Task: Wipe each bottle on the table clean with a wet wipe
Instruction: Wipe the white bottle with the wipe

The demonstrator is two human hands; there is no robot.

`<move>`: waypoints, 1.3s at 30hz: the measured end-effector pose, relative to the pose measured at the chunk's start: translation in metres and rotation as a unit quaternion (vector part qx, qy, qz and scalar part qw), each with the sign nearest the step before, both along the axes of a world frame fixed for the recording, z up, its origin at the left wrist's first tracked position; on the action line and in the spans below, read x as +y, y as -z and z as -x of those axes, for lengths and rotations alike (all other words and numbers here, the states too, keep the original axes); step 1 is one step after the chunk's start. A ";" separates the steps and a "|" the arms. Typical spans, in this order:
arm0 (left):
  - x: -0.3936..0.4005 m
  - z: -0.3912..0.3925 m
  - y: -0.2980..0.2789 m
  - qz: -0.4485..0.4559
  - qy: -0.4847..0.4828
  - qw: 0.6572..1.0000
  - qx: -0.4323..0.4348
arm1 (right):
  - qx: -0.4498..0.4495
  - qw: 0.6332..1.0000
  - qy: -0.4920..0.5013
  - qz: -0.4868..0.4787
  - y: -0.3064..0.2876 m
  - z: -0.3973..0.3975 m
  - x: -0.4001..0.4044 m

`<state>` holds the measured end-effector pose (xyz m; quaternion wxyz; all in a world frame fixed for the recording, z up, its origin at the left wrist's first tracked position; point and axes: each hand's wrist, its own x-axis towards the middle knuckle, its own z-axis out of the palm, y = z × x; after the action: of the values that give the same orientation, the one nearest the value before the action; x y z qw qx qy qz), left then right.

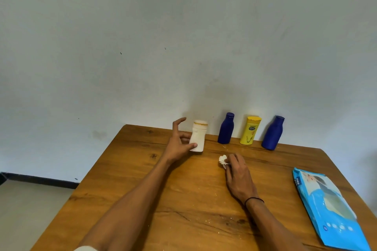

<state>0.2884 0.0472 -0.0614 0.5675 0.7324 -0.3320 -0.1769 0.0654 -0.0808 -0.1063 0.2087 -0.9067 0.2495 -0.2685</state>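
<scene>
Arms: both mine are bare to the elbow.
Right wrist: I wear a thin black band (254,201).
Left sleeve: a white sleeve edge (84,248) shows near my elbow.

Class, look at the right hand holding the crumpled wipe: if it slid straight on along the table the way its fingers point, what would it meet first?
Probably the white bottle, which the left hand holds. The right hand points up-left past the wipe; depth is unclear.

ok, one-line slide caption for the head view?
Left hand holds the white bottle; right hand grips a crumpled wipe on the wooden table.
</scene>
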 end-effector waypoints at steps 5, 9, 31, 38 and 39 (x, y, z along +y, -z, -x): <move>0.035 0.033 0.001 0.060 -0.021 0.987 0.146 | -0.106 0.988 0.057 -0.098 -0.010 0.008 0.027; 0.056 0.074 -0.002 0.134 -0.044 0.951 0.276 | -0.221 0.923 0.097 -0.301 -0.019 0.006 0.078; 0.119 0.195 -0.017 0.217 -0.046 0.908 0.354 | -0.185 0.981 -0.057 0.021 -0.062 0.058 0.165; 0.125 0.205 -0.019 0.269 -0.046 0.880 0.390 | -0.132 0.967 -0.001 0.220 -0.077 0.055 0.142; 0.126 0.205 -0.019 0.273 -0.048 0.875 0.398 | -0.131 0.966 0.013 0.221 -0.082 0.053 0.135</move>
<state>0.0831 0.1730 -0.0428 0.8370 0.4308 -0.0782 -0.3282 0.0127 0.0546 -0.0239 0.0306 -0.8837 0.1662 -0.4364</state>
